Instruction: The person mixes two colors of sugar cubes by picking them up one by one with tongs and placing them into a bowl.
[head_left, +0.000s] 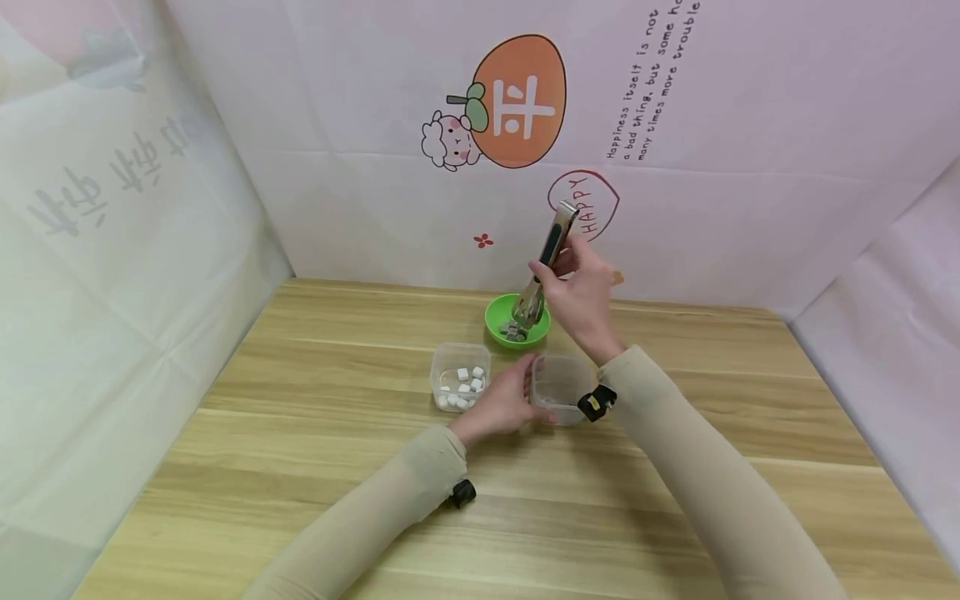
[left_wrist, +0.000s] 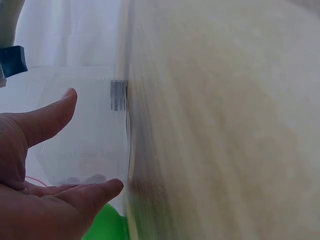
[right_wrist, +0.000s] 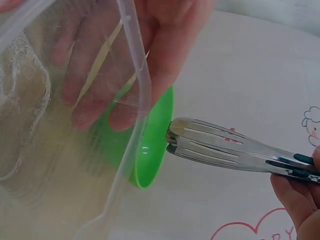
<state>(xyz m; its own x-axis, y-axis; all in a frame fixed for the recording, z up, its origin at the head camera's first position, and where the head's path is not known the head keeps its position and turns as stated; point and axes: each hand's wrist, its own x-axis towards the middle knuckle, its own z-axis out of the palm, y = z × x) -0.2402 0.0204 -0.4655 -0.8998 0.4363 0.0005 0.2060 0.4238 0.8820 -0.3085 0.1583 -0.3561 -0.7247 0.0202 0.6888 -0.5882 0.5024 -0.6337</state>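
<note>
My right hand (head_left: 581, 296) holds metal tongs (head_left: 556, 237) with dark grip strips, slanting down into a green bowl (head_left: 491, 323). Small grey pieces (head_left: 513, 332) lie in that bowl. In the right wrist view, a small piece (right_wrist: 171, 137) shows at the tips of the tongs. My left hand (head_left: 501, 404) grips the left side of a clear plastic container (head_left: 562, 377), its thumb at the front and its fingers along the back side. No contents are visible in this container. Left of that hand stands a second clear container (head_left: 437, 368) with several white cubes (head_left: 462, 375).
A wooden handle-like end (head_left: 617, 277) shows behind my right hand; the rest is hidden. The wood-grain table (head_left: 315, 400) meets a printed white cloth backdrop (head_left: 360, 217) at the back, with cloth on both sides.
</note>
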